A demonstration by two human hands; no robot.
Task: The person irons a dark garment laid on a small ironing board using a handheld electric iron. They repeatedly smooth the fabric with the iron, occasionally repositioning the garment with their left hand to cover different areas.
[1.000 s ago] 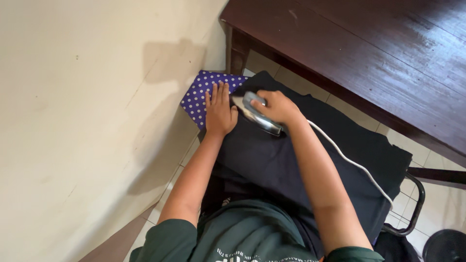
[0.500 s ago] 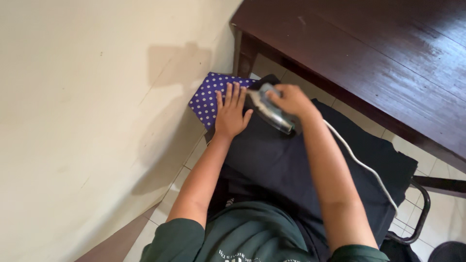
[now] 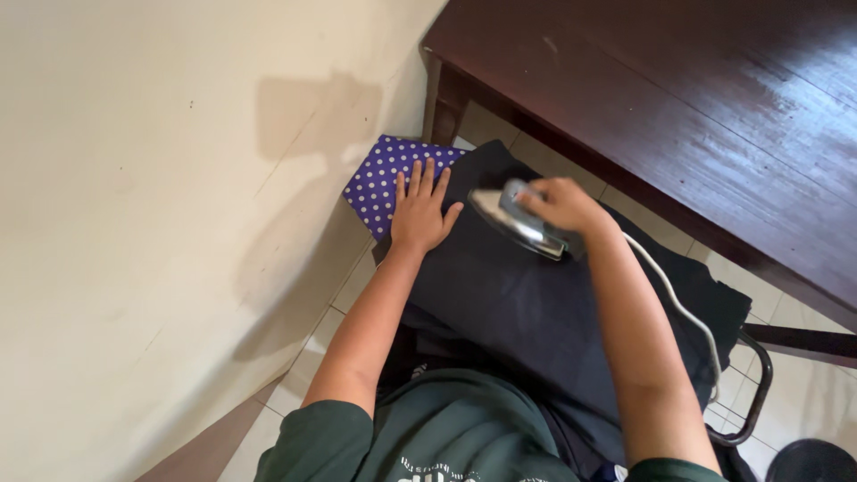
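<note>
Pressing the dark cloth (image 3: 536, 312) flat on the board, the left hand (image 3: 420, 210) spreads its fingers while the right hand (image 3: 558, 203) grips the iron (image 3: 518, 221); keeping fingers clear seems wise.

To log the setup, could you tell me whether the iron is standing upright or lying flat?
Flat: the iron lies soleplate-down on the dark cloth.

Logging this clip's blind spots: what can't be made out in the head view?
- Iron: its handle is hidden under the right hand, and it is motion-blurred.
- Cord: its far end vanishes behind the dark cloth.
- Board: covered by the cloth; only a metal leg shows.
- Dotted cloth: partly under the left hand.
</note>
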